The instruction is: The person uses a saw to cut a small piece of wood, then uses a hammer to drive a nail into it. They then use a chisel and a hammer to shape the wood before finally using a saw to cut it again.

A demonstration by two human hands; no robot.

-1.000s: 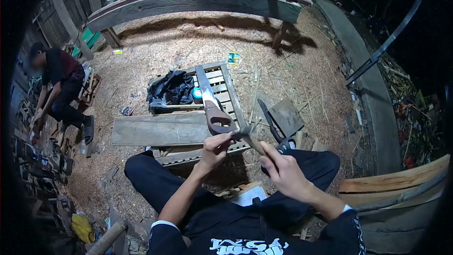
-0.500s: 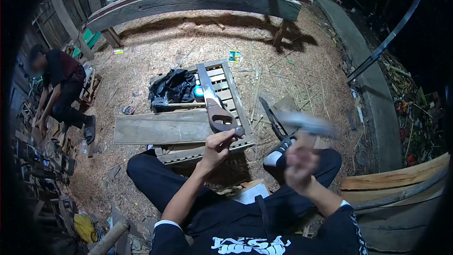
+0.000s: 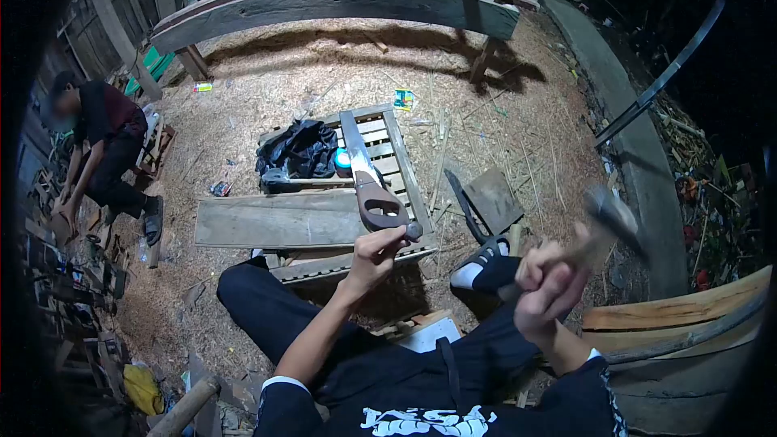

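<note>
My left hand (image 3: 377, 257) pinches a small dark round piece (image 3: 413, 231) just beyond the handle end of a handsaw (image 3: 379, 201). The saw lies across a slatted wooden frame (image 3: 396, 150), its blade pointing away from me. My right hand (image 3: 552, 282) is wrapped round the handle of a hammer, whose blurred metal head (image 3: 613, 214) is raised to the right. Beside the saw on the frame are a black plastic bag (image 3: 303, 151) and a blue-lidded container (image 3: 342, 162). A wide grey board (image 3: 275, 221) lies under the saw handle.
A co-worker (image 3: 105, 137) bends over wood pieces at the left. A heavy timber bench (image 3: 340, 10) spans the far side. A square board (image 3: 494, 199) lies beyond my right foot. Cut planks (image 3: 680, 307) are at the right, near a concrete kerb (image 3: 647, 162).
My right hand and the hammer have moved to the right, and the hammer head now points outward. My left hand has barely moved.
</note>
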